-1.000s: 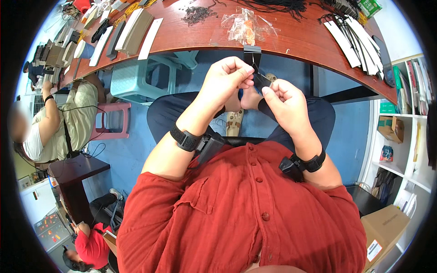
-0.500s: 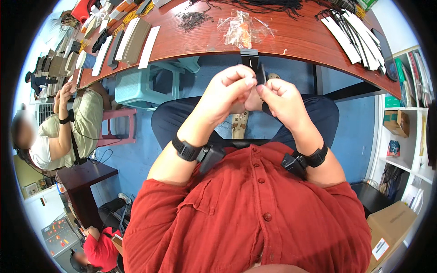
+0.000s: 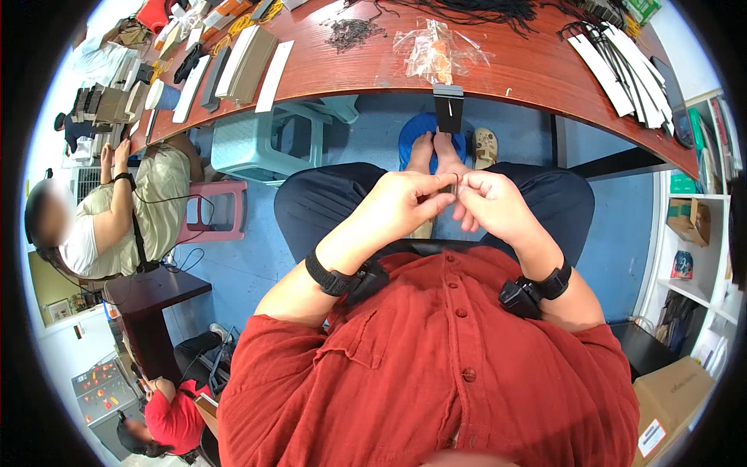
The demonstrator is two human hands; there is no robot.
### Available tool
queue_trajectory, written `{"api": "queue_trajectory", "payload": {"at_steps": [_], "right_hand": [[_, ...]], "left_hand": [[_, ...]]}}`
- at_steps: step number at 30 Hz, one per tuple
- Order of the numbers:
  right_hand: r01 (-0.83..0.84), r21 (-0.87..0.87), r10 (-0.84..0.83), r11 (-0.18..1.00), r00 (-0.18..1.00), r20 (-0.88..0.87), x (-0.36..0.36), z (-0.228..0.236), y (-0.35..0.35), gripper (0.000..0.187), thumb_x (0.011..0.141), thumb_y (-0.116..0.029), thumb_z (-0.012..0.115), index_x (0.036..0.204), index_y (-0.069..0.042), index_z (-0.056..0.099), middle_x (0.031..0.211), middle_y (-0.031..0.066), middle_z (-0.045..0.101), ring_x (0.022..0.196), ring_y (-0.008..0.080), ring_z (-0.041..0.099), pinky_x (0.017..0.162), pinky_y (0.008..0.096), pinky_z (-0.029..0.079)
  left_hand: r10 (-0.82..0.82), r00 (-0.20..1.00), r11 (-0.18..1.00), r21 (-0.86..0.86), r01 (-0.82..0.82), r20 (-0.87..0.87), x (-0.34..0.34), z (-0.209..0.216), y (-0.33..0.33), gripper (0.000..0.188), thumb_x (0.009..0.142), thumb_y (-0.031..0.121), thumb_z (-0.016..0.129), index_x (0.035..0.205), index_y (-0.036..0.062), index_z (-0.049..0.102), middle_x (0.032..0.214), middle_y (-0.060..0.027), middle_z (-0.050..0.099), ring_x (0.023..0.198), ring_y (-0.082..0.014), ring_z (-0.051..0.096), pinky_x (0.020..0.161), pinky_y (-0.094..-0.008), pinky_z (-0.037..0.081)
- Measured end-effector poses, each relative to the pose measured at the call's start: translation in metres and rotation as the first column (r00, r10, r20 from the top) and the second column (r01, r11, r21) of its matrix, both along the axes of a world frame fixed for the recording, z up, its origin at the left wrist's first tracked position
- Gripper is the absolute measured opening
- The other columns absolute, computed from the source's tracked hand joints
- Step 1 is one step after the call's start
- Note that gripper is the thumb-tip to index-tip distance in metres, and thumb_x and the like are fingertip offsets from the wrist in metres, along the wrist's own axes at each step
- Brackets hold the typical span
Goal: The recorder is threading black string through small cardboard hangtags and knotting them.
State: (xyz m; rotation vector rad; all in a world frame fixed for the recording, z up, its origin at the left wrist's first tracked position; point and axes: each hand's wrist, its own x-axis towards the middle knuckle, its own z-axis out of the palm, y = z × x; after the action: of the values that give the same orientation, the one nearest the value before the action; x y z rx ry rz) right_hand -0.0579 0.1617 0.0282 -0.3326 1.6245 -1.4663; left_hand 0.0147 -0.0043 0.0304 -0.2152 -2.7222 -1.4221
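While the left hand [image 3: 408, 204] and the right hand [image 3: 499, 204] hold narrow fingertip pinches on a thin, dark, cord-like strand [image 3: 457, 181], it sits between them, apart from the reddish-brown wooden counter [image 3: 331, 82]. It looks light and pliable; pinching near its ends should suit.

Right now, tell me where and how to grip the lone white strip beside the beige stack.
Pinch the white strip by its near end, coming with the left hand from the person's side. It lies flat, and that end reaches roughly to the front edge of the table, so a fingertip could probably lift it there.
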Motion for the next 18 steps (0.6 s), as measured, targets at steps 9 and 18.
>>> {"api": "queue_trajectory", "payload": {"at_steps": [9, 18], "right_hand": [[0.010, 0.116, -0.006, 0.993, 1.000, -0.031, 0.002, -0.004, -0.001, 0.021, 0.079, -0.009, 0.061, 0.095, -0.003, 0.047, 0.061, 0.0037, 0.056, 0.050, 0.0088, 0.053, 0.044, 0.0215, 0.042], [-0.149, 0.010, 0.149, 0.989, 0.982, -0.114, -0.008, -0.022, 0.009, 0.029, 0.086, -0.020, 0.056, 0.109, -0.004, 0.048, 0.063, 0.0019, 0.054, 0.050, 0.0064, 0.048, 0.041, 0.0190, 0.035]], "left_hand": [[-0.069, 0.997, 0.986, -0.147, 0.073, 0.036, 0.007, 0.009, 0.002, 0.031, 0.072, 0.013, 0.067, 0.101, 0.0037, 0.062, 0.071, -0.0131, 0.061, 0.061, -0.0220, 0.061, 0.057, -0.0292, 0.048], [0.033, 0.980, 0.972, -0.223, -0.077, -0.197, 0.003, -0.005, 0.013, 0.009, 0.076, 0.011, 0.061, 0.084, 0.0067, 0.061, 0.064, -0.0071, 0.058, 0.058, -0.0207, 0.059, 0.054, -0.0295, 0.048]]}}
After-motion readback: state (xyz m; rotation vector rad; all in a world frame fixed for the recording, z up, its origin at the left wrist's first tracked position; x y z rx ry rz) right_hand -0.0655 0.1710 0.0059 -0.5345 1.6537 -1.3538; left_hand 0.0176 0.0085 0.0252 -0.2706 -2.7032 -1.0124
